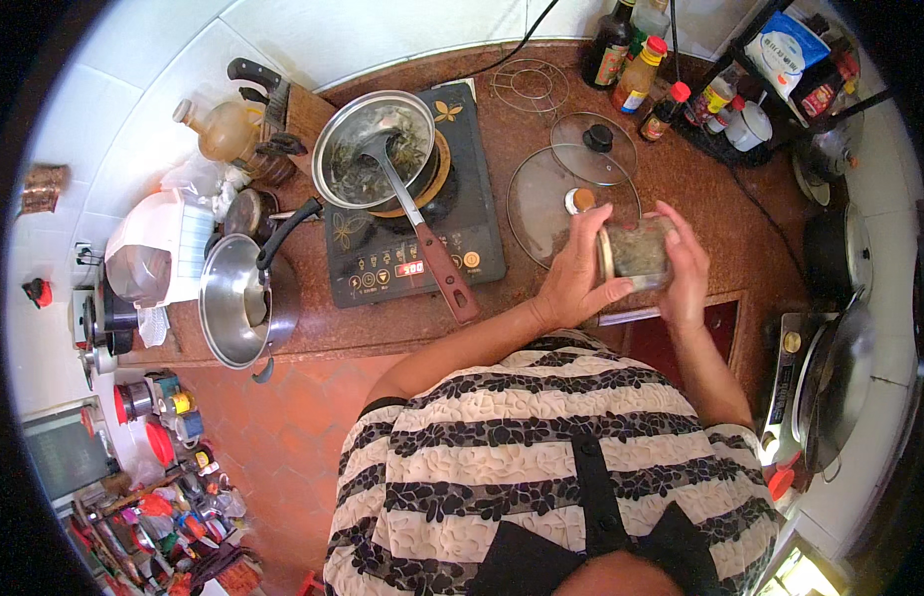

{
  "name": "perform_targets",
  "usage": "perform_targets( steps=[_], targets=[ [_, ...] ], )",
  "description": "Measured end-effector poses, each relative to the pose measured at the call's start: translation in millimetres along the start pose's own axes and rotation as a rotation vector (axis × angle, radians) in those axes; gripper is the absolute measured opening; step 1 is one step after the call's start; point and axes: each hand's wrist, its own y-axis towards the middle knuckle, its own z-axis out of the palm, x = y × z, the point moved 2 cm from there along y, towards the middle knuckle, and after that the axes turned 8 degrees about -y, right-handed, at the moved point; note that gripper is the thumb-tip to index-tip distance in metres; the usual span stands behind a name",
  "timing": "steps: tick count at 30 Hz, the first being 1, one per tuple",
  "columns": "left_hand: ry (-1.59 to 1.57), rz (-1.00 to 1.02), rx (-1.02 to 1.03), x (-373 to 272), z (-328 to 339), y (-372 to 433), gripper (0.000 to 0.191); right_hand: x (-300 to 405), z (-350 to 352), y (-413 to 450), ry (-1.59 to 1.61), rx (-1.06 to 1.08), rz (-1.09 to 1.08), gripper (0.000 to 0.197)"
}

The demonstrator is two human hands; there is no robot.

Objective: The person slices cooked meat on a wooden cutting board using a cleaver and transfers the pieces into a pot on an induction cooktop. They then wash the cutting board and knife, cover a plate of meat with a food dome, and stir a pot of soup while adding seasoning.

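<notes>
Between both hands a small glass jar (638, 252) lies on its side, its lid end towards the left. My left hand (577, 279) grips the lid end, and my right hand (685, 261) holds the base end. What the jar holds looks greenish-brown and blurred. Under and behind my hands a large glass lid (533, 201) rests on the counter, overlapped by a smaller glass lid (574, 141). To the left, a steel pot (335, 182) with dark greens in liquid sits on an induction cooker (343, 287). A spatula (443, 268) leans in the pot, its brown handle over the cooker's panel.
An empty steel saucepan (227, 313) stands at the counter's left front. Behind it is a knife block (309, 115). Sauce bottles (633, 74) and a wire trivet (529, 86) are at the back. A black rack (738, 59) and a wok (834, 387) are on the right.
</notes>
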Motion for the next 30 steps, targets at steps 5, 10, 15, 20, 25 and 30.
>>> perform_targets(
  steps=[5,10,15,20,25,30],
  targets=[
    [-0.118,-0.353,0.231,4,-4,-15,0.076,-20,-63,67,-0.943,-0.261,-0.548,0.045],
    [-0.468,-0.741,0.454,-32,-34,-59,0.045,-58,-119,116,-1.502,-0.430,-0.495,0.050],
    [-0.492,-0.830,0.054,-55,-76,-123,0.042,-71,-127,133,-1.676,-0.470,-0.386,0.060],
    [-0.457,-0.957,-0.389,-63,-120,-204,0.037,22,-16,101,-1.258,-0.229,-0.982,0.057],
    [-0.471,-1.091,-0.607,-63,-104,-226,0.030,106,116,22,-0.921,0.544,-1.375,0.058],
    [-0.450,-1.037,-0.638,-49,-85,-222,0.028,95,167,24,-1.043,0.845,-1.535,0.027]
  ],
)
